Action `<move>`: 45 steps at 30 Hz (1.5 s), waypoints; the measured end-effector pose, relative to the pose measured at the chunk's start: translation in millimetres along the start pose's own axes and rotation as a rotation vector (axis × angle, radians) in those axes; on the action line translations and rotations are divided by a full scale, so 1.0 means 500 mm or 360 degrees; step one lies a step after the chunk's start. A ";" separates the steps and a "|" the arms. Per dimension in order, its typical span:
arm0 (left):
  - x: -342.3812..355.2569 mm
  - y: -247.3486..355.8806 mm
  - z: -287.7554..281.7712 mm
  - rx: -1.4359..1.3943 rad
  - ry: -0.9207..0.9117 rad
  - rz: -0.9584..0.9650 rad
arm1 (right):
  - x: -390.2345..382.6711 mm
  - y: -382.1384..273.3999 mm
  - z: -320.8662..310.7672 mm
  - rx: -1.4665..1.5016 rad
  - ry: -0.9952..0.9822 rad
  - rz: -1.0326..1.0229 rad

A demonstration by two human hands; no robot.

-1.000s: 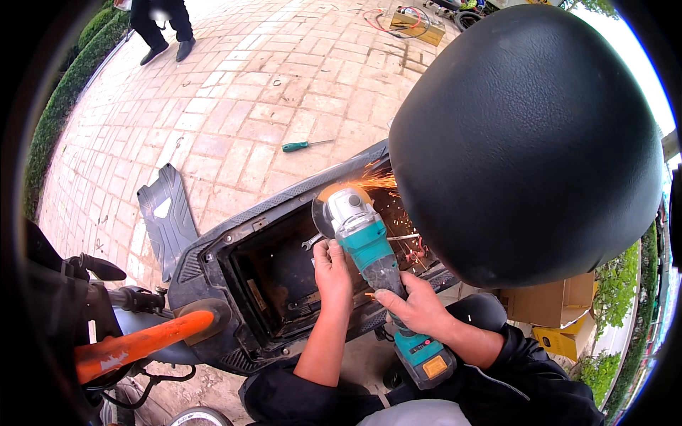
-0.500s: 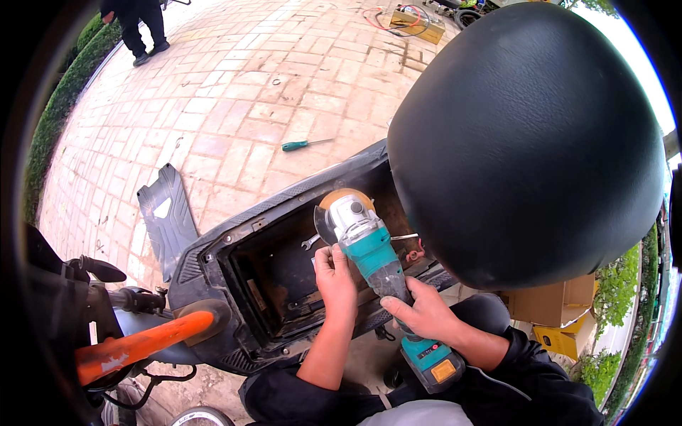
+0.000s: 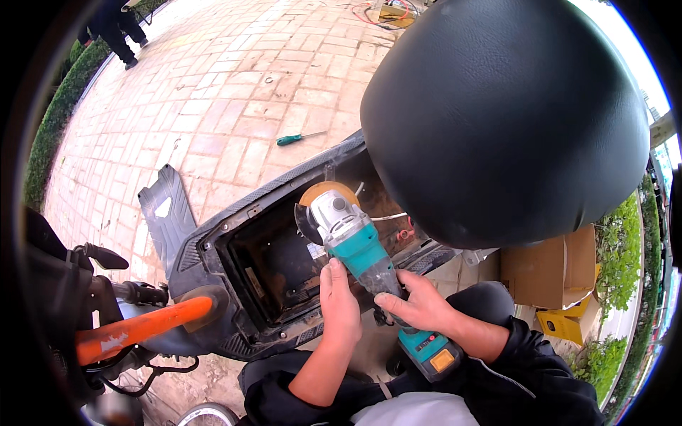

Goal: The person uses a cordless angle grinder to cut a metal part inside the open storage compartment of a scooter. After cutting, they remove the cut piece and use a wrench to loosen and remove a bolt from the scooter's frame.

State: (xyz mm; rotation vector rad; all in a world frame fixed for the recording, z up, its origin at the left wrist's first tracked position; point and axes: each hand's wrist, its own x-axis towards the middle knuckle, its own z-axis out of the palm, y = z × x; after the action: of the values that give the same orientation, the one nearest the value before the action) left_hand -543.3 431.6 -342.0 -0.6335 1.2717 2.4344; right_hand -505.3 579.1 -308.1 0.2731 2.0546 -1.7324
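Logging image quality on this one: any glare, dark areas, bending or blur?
Head view: the strip beyond the seat at upper right is washed out; head view: the open compartment is dark inside; head view: the hedge curves along the rim; head view: the angle grinder looks reasonably sharp.

Standing person (image 3: 116, 32): upper body cut off by top edge. Black seat (image 3: 504, 128): top cropped. Compartment (image 3: 264, 250): right end hidden behind seat. Right hand (image 3: 425, 305): fingers partly hidden behind grinder (image 3: 361, 250). Wheel (image 3: 209, 408): cropped below.
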 end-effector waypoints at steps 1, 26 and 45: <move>-0.015 0.007 -0.001 0.0034 -0.0020 0.0011 | 0.000 -0.001 0.002 0.0005 0.0007 -0.0030; -0.158 0.039 -0.112 -0.0022 -0.0250 0.0183 | 0.130 -0.207 0.175 0.0516 0.0121 -0.0905; -0.135 0.027 -0.117 0.0499 -0.0056 0.0506 | 0.173 -0.221 0.177 0.0372 0.0233 -0.0715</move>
State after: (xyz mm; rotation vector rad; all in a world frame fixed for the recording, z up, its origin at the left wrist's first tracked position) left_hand -478.7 370.5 -327.0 -0.3211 1.8074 2.3882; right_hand -610.6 460.2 -259.9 0.0033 2.1330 -2.2877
